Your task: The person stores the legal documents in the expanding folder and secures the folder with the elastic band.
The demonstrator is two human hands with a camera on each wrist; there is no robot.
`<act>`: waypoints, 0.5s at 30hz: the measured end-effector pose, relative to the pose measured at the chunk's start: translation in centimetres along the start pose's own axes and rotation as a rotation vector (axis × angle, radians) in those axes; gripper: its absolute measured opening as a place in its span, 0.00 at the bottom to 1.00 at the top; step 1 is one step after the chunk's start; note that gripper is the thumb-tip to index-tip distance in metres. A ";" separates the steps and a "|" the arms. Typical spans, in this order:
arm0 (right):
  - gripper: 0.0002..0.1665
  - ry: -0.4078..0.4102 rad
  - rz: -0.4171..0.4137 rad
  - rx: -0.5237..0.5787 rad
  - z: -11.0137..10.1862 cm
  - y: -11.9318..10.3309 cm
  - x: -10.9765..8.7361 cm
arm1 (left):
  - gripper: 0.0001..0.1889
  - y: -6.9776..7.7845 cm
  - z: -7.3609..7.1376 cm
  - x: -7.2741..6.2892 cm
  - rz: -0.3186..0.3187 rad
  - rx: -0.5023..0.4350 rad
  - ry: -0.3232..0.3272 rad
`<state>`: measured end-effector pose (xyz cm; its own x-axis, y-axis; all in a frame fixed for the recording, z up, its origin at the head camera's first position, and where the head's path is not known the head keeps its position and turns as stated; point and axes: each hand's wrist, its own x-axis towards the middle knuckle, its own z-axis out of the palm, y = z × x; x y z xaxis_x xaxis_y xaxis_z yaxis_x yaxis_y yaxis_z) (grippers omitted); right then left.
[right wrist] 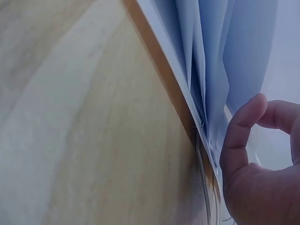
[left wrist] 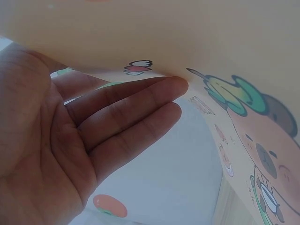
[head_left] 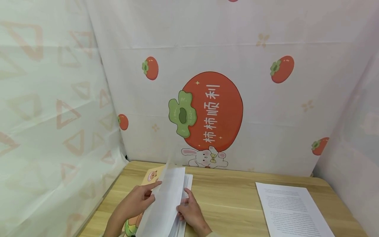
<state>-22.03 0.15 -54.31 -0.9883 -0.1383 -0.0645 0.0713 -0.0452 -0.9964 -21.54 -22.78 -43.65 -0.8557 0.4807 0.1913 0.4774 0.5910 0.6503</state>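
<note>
A folder (head_left: pixel 152 176) with a yellow cartoon cover stands partly opened at the table's left side, its white pages (head_left: pixel 167 200) raised. My left hand (head_left: pixel 136 200) is at the left edge of these pages, index finger stretched along them. From the left wrist, the printed cover (left wrist: pixel 253 122) arches over this hand (left wrist: pixel 108 126); the fingers are nearly straight, with fingertips right at the cover, and the thumb is partly hidden behind it. My right hand (head_left: pixel 190 210) pinches the right edge of a page. In the right wrist view, thumb and index fingertip of that hand (right wrist: pixel 262 154) meet beside the fanned sheets (right wrist: pixel 211 70).
A printed sheet of paper (head_left: pixel 291 210) lies on the right part of the wooden table (head_left: pixel 228 197). Behind the table hangs a white cloth (head_left: pixel 251 138) with persimmon pictures, and another cloth (head_left: pixel 59 98) hangs along the left. A thin cord (right wrist: pixel 204 183) runs beside the folder's lower edge.
</note>
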 end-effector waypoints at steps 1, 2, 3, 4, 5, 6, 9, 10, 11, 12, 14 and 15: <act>0.52 -0.001 -0.003 -0.001 0.0 0.0 0.1 | 0.24 0.0 0.0 0.0 0.002 0.000 0.001; 0.52 -0.001 -0.007 -0.003 0.1 0.1 0.1 | 0.24 0.0 0.0 0.0 0.002 0.000 0.000; 0.52 -0.001 -0.011 -0.007 0.1 0.2 0.2 | 0.24 0.0 0.0 0.0 0.002 0.000 0.001; 0.52 -0.002 -0.014 -0.007 0.2 0.3 0.3 | 0.24 0.0 0.0 0.0 0.002 0.001 0.000; 0.52 -0.003 -0.015 -0.010 0.2 0.3 0.3 | 0.24 0.0 0.0 0.0 0.001 0.000 0.000; 0.52 -0.003 -0.015 -0.015 0.3 0.3 0.4 | 0.24 0.1 0.0 0.0 -0.001 -0.001 -0.001; 0.53 -0.002 -0.003 -0.018 0.3 0.4 0.6 | 0.24 0.1 0.0 0.0 -0.004 -0.003 0.000; 0.53 -0.003 0.004 -0.018 0.4 0.3 0.7 | 0.24 0.1 0.0 0.0 -0.004 -0.005 0.000; 0.53 -0.003 0.011 -0.020 0.3 0.3 0.7 | 0.24 0.1 0.0 0.0 -0.005 -0.008 0.001; 0.53 -0.004 0.017 -0.022 0.3 0.3 0.8 | 0.24 0.1 0.0 0.1 -0.006 -0.008 0.001; 0.53 -0.006 0.031 -0.027 0.3 0.2 0.9 | 0.25 0.1 0.0 0.1 -0.010 -0.011 -0.001; 0.53 -0.009 0.035 -0.028 0.3 0.2 0.9 | 0.25 0.1 -0.1 0.1 -0.012 -0.013 -0.003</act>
<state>-22.90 -0.31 -54.58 -0.9841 -0.1478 -0.0989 0.1018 -0.0122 -0.9947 -21.60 -22.72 -43.54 -0.8608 0.4758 0.1809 0.4643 0.5882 0.6621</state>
